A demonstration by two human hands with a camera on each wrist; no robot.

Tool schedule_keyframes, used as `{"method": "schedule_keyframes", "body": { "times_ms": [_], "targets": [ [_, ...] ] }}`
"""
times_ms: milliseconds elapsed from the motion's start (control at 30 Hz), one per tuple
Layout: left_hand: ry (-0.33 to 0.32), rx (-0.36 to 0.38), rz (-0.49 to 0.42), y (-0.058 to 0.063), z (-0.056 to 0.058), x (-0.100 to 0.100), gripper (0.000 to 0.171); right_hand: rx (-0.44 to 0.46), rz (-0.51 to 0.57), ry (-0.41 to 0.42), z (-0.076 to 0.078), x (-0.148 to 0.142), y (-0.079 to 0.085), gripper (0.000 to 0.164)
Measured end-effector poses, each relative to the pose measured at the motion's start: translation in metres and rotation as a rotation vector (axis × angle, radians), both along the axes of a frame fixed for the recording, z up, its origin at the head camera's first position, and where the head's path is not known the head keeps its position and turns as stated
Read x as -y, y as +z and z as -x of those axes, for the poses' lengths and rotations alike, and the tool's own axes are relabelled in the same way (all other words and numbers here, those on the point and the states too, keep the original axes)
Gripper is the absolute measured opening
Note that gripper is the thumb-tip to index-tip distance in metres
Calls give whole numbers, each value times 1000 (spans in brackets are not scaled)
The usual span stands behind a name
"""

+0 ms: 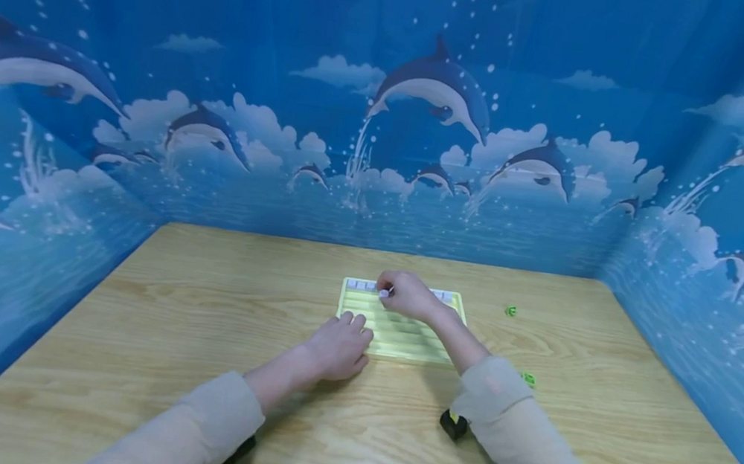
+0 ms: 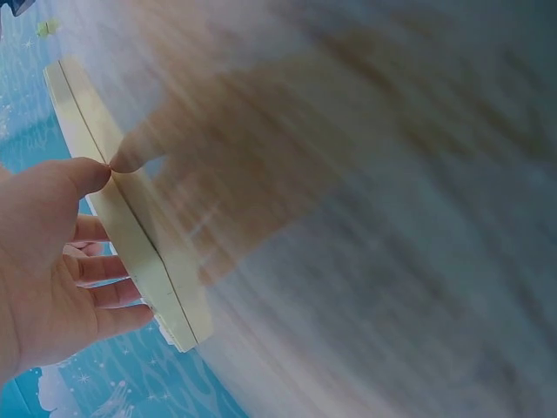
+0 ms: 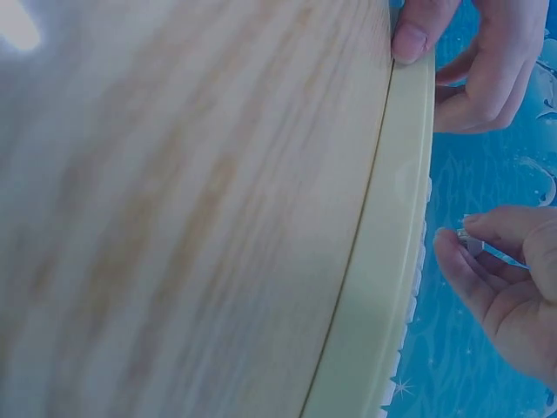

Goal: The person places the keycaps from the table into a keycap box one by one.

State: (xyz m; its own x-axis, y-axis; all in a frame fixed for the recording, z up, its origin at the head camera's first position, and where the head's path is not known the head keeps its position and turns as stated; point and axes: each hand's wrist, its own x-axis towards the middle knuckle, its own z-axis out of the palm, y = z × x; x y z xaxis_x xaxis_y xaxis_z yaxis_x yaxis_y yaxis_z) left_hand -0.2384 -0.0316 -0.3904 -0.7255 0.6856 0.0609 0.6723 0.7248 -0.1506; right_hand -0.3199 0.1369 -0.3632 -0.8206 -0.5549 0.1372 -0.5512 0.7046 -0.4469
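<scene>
In the head view a pale yellow ridged tray [image 1: 395, 345] lies on the table, with a row of small white blocks [image 1: 361, 285] along its far edge. My left hand [image 1: 339, 344] holds the tray's near left corner. In the left wrist view its thumb [image 2: 91, 174] touches the front side, while the fingers reach over the top. Above the far row, my right hand [image 1: 409, 295] pinches one small white block [image 3: 471, 243] between thumb and fingertips. Part of the row is hidden behind this hand.
Right of the tray lie two small green things, one farther back [image 1: 511, 311] and one nearer, beside the right sleeve [image 1: 528, 380]. Both stand on the wood-grain table [image 1: 240, 272]. A blue curtain [image 1: 277, 103] printed with dolphins closes off the back and sides.
</scene>
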Motion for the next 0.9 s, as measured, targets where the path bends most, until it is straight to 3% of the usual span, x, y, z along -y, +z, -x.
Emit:
{"method": "schedule_keyframes", "body": {
  "times_ms": [500,900],
  "targets": [
    [4,-3,20,0,0,0,29,6,-4,37,7,15,-2,32],
    [1,-5,36,1,0,0,27,-5,-84,-11,10,31,-3,12]
  ]
}}
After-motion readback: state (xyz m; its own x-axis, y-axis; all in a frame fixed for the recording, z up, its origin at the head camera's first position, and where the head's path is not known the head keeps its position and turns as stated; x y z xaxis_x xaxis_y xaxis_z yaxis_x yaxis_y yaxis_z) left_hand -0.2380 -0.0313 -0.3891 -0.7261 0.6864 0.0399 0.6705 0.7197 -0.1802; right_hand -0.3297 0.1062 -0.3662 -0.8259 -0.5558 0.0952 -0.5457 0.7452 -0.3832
